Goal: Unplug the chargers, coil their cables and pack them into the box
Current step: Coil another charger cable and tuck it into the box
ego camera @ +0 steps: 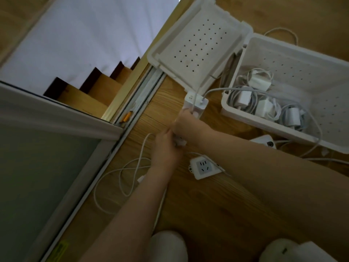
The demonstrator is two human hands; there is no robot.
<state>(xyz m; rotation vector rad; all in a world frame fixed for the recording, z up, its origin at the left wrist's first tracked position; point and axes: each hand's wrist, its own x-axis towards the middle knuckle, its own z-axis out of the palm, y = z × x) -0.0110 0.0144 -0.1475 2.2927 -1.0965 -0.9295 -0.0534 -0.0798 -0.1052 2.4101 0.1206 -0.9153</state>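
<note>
White box (236,112) and lid (196,44), both dotted with dark holes. White chargers (264,106), pale grey-white cables (120,178). Wood-grain brown floor (198,205).

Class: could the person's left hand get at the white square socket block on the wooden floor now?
Probably yes: the white square socket block lies face up beside the left hand, with nothing between them. That hand grips a small white plug, though, so it would need freeing first.

Wooden floor (198,205); orange pencil (127,117) in door track (143,87); white cloth (85,35) upper left.
</note>
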